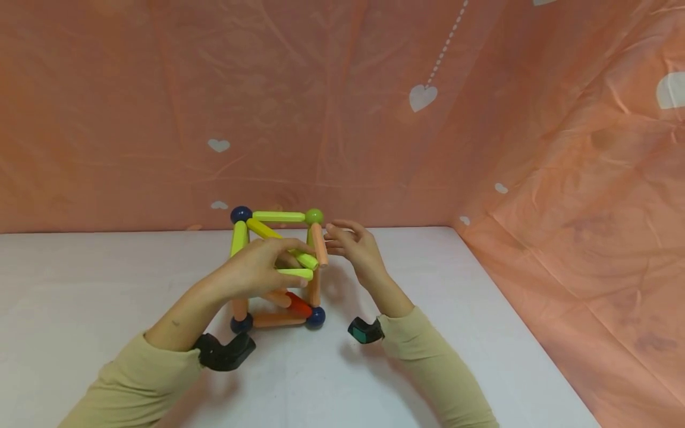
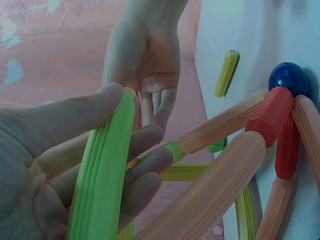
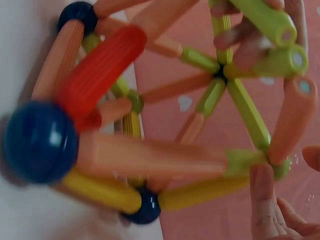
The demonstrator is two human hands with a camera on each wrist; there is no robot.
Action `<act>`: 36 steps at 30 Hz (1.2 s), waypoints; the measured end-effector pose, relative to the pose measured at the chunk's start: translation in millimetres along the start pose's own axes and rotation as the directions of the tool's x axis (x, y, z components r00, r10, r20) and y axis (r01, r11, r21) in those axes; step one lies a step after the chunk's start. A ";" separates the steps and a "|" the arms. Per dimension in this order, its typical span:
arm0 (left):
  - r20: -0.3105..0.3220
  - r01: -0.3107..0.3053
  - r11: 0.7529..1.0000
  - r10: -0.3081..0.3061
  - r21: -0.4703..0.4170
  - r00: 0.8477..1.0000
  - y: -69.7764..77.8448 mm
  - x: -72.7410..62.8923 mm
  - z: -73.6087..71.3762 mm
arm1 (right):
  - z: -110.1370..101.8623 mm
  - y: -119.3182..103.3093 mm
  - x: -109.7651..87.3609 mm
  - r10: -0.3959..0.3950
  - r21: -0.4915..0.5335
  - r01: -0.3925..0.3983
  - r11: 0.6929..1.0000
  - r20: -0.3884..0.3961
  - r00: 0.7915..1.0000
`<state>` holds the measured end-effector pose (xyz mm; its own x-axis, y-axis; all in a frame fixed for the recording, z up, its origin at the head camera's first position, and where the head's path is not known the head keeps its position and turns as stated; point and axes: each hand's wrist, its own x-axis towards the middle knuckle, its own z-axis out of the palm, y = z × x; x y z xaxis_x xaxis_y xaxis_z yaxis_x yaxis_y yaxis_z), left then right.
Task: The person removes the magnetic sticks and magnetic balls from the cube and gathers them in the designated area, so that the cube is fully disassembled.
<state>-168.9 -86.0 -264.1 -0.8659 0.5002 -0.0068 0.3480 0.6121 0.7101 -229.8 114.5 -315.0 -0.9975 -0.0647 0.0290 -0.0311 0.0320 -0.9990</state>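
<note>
A frame of magnetic rods and balls stands on the table, with a blue ball (image 1: 241, 214) at the upper left and a green ball (image 1: 314, 216) at the upper right. My left hand (image 1: 257, 270) reaches across its front and pinches a lime-green rod (image 2: 102, 165) between thumb and fingers. An orange rod (image 1: 319, 245) slants down from the green ball with a free lower end. Beside it, my right hand (image 1: 360, 249) has its fingers extended, one fingertip right at the ball's corner. A red rod (image 3: 102, 72) joins a lower blue ball (image 3: 42, 142).
The frame rests on a white table (image 1: 455, 356), near its back edge. A pink curtain (image 1: 342, 107) with white hearts hangs behind and along the right. Black wrist cameras (image 1: 223, 352) stick out from both sleeves, below the hands.
</note>
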 end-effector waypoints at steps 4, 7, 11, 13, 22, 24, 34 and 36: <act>0.005 -0.003 1.000 0.003 -0.013 1.000 0.3 -0.4 0.1 | 7.4 -3.5 -2.6 0.012 0.010 -0.012 1.000 0.008 1.000; 0.005 -0.002 1.000 0.002 -0.013 1.000 0.8 -0.7 0.3 | 10.2 -4.8 -3.8 0.023 0.014 -0.023 1.000 0.000 1.000; 0.006 -0.003 1.000 0.003 -0.011 1.000 1.3 -0.6 0.2 | 12.4 -5.9 -4.5 0.023 0.006 -0.023 1.000 -0.012 1.000; 0.004 -0.004 1.000 0.004 -0.005 1.000 1.4 -0.7 0.2 | 12.7 -6.2 -4.9 0.015 -0.008 -0.015 1.000 -0.026 1.000; -0.005 -0.012 1.000 0.012 -0.007 1.000 2.9 -1.7 0.4 | 12.7 -5.3 -3.4 0.001 -0.008 -0.002 1.000 -0.085 0.996; -0.009 -0.014 1.000 0.014 -0.002 1.000 3.3 -2.0 0.2 | 12.4 -4.5 -2.7 -0.006 -0.013 0.005 1.000 -0.095 0.995; -0.025 0.000 1.000 0.000 0.008 1.000 1.5 -2.3 1.4 | -21.6 5.5 -3.3 -0.035 -0.080 0.023 0.997 -0.151 0.988; -0.029 0.004 1.000 -0.004 0.005 1.000 0.9 -1.9 1.9 | -34.5 8.5 -1.5 -0.013 -0.098 -0.005 0.995 -0.176 0.984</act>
<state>-166.2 -85.2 -264.9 -0.8770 0.4803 0.0108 0.3468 0.6172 0.7062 -230.8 149.2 -322.3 -0.9927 0.1112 0.0472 -0.0326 0.1298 -0.9910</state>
